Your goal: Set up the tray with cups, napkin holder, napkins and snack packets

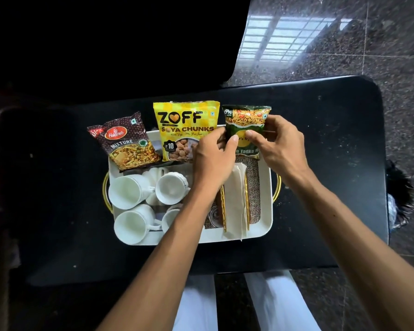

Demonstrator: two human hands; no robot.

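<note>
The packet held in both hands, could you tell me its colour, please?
Dark green packet, orange snack picture on top; head view.

— What can't we read at centre frame?
— The green packet [245, 130]: both hands cover parts of its lettering.
— And the cups at lower left?
— The left forearm hides most of the fourth cup [171, 218].
— Upper left of the frame?
— Too dark for us to tell anything.
</note>
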